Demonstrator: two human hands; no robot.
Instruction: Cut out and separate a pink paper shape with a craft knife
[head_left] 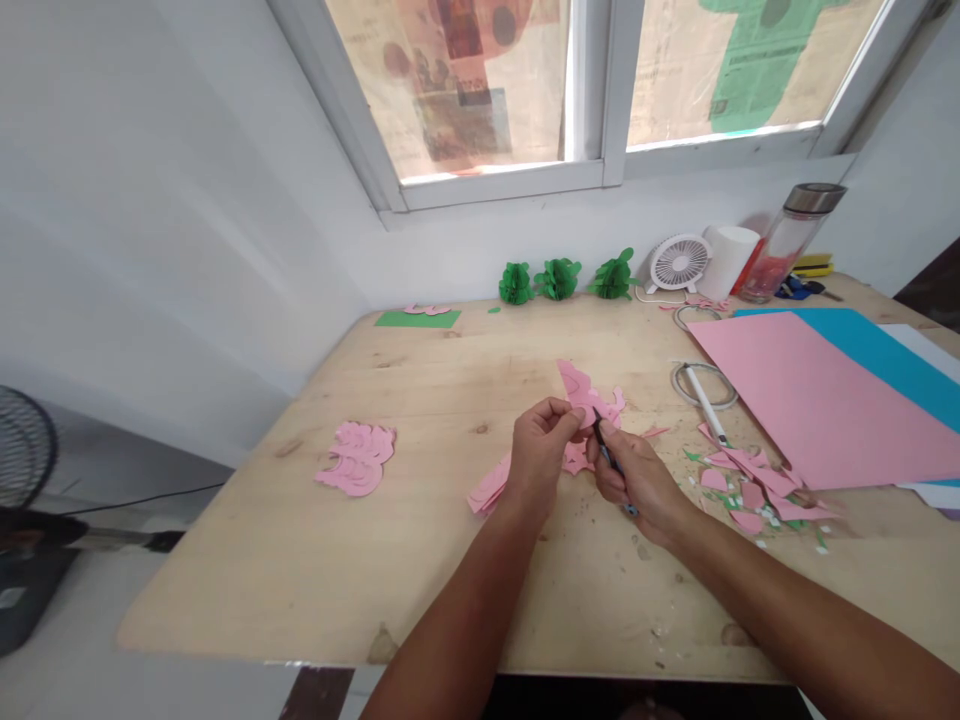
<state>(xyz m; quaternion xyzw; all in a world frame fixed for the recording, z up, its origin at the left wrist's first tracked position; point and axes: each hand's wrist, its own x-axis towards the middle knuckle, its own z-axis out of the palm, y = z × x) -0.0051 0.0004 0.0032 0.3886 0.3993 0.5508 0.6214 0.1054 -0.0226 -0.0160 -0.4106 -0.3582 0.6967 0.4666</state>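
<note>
Paper I saw pinched in the left hand, its fingers bent; the right hand, angled inward toward it, was closed around the scissors.

Wooden table — pink cutouts, green paper figures, white fan, scraps
</note>
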